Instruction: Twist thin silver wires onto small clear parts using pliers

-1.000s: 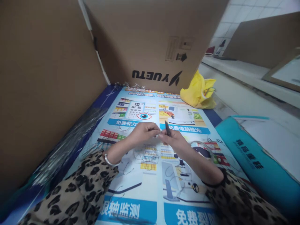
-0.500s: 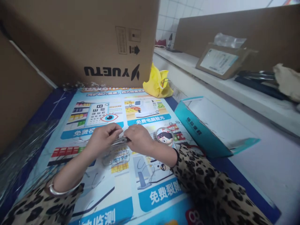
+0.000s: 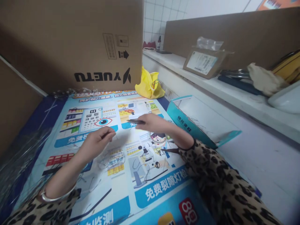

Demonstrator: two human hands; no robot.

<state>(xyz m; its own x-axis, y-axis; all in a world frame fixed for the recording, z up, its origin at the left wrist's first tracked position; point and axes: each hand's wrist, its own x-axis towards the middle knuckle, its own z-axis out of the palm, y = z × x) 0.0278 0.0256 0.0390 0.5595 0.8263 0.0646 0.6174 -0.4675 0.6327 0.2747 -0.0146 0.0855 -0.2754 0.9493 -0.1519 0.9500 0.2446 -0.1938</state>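
My right hand (image 3: 152,122) is closed round tweezers (image 3: 135,121), a slim dark pair whose tips point left above the printed poster. Lower and to the left is my left hand (image 3: 99,140), thumb and fingertips pinched together; whatever is between them is too small to make out. Below the hands, a loose tangle of thin wire (image 3: 113,159) lies on the poster. A round clear dish (image 3: 158,138) sits under my right forearm, and a dark slender tool (image 3: 170,150) partly shows beside it.
A teal open box (image 3: 187,122) with thin strands inside stands at the right, by the wall. A yellow cloth bag (image 3: 150,86) rests at the back, before a large cardboard box (image 3: 89,47). The white ledge (image 3: 178,62) holds a small carton (image 3: 201,62). Clear plastic (image 3: 28,150) covers the left edge.
My hands were together over the wire and have parted. The right moved up and right with the tweezers; the left shifted slightly left. The view has turned a little to the right.
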